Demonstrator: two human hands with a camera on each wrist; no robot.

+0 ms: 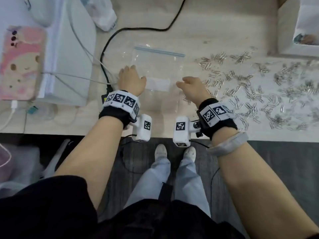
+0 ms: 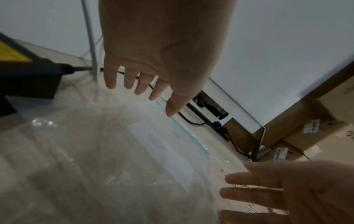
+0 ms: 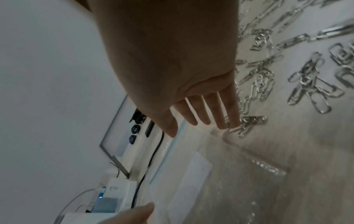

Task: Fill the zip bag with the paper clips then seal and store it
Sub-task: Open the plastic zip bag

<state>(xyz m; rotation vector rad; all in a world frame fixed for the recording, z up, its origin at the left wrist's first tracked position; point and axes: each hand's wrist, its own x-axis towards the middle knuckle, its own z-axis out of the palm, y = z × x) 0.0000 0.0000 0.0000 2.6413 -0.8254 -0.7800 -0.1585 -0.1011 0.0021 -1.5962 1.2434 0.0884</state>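
Note:
A clear zip bag (image 1: 158, 69) with a blue seal strip (image 1: 159, 51) along its far edge and a white label (image 1: 158, 84) lies flat on the pale table. My left hand (image 1: 132, 78) hovers over the bag's left edge with straight, spread fingers (image 2: 138, 84). My right hand (image 1: 191, 87) hovers at the bag's right edge, its fingers (image 3: 206, 115) straight too. Neither hand holds anything. Many silver paper clips (image 1: 255, 87) are scattered on the table right of the bag; in the right wrist view the paper clips (image 3: 298, 75) lie just beyond my fingertips.
A black cable (image 1: 110, 40) curves along the bag's left side. A white device (image 1: 69, 54) with a pink phone (image 1: 19, 64) on it stands to the left. A box (image 1: 300, 26) sits at the back right. The table's front edge (image 1: 69, 133) is near my wrists.

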